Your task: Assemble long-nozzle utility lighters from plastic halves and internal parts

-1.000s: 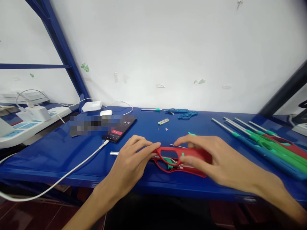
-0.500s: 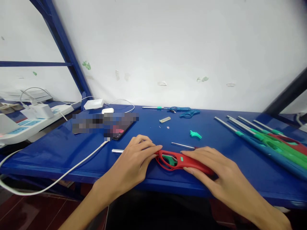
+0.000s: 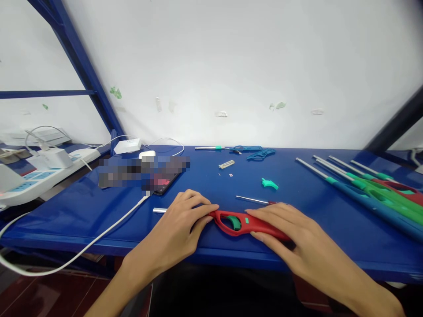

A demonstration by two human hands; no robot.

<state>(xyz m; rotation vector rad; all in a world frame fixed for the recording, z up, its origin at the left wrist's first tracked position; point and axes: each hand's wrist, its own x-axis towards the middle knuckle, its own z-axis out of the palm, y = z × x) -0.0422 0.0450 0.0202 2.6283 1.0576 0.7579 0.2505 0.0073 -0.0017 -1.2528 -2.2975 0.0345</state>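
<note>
A red long-reach lighter (image 3: 231,224) with a green trigger lies sideways along the front of the blue table. My left hand (image 3: 185,224) is closed over its neck, thumb and fingertips pinching the red front end, and the metal tube sticks out to the left. My right hand (image 3: 294,233) grips the rear of the handle, thumb in front and fingers behind. The two halves of the casing sit together around the trigger. Just behind the lighter rests a screwdriver (image 3: 253,199), its handle partly covered by my right hand. A loose green trigger piece (image 3: 270,183) lies farther back.
Several assembled lighters (image 3: 370,189) lie at the right. Blue casing halves (image 3: 261,153), a metal tube (image 3: 206,148) and a small beige part (image 3: 226,164) are near the wall. A phone (image 3: 168,178) with a white cable (image 3: 109,226) and a power strip (image 3: 49,171) occupy the left.
The red casing's two halves, apart around the trigger opening before, now sit flush, and the metal strip inside no longer shows. Both hands keep their hold.
</note>
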